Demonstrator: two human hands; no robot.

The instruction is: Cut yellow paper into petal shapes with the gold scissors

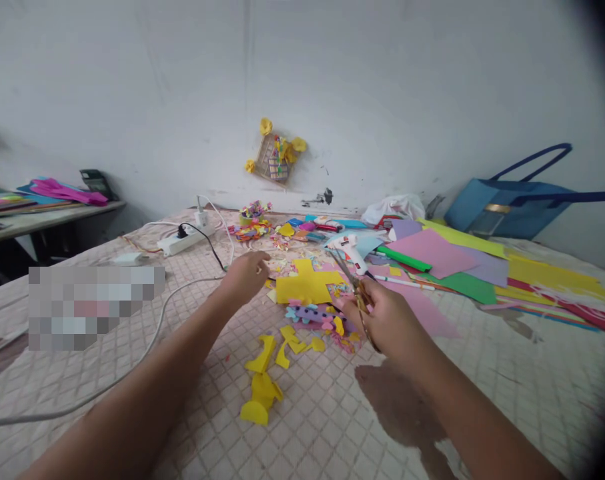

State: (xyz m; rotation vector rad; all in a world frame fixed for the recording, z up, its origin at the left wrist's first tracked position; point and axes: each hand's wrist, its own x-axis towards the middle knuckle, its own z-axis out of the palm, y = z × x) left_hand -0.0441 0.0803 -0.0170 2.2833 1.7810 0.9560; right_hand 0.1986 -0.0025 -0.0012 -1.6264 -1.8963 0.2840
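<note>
My right hand (pixel 382 312) is closed around the gold handles of a pair of scissors (pixel 352 272), whose blades point up and to the left. My left hand (pixel 247 275) has its fingers curled together beside a yellow paper piece (pixel 307 283); whether it holds anything is too small to tell. A purple strip with blue and pink paper shapes (pixel 312 317) lies just below the yellow piece. Nearer to me are yellow paper scraps (pixel 262 393). Behind the scissors lies a white glue gun (pixel 349 252).
Coloured sheets (pixel 447 257) spread over the right of the table, with a blue bag (pixel 507 208) behind. A power strip (pixel 185 240) and a white cable (pixel 165 307) are on the left. A decorated basket piece (pixel 278 160) hangs on the wall.
</note>
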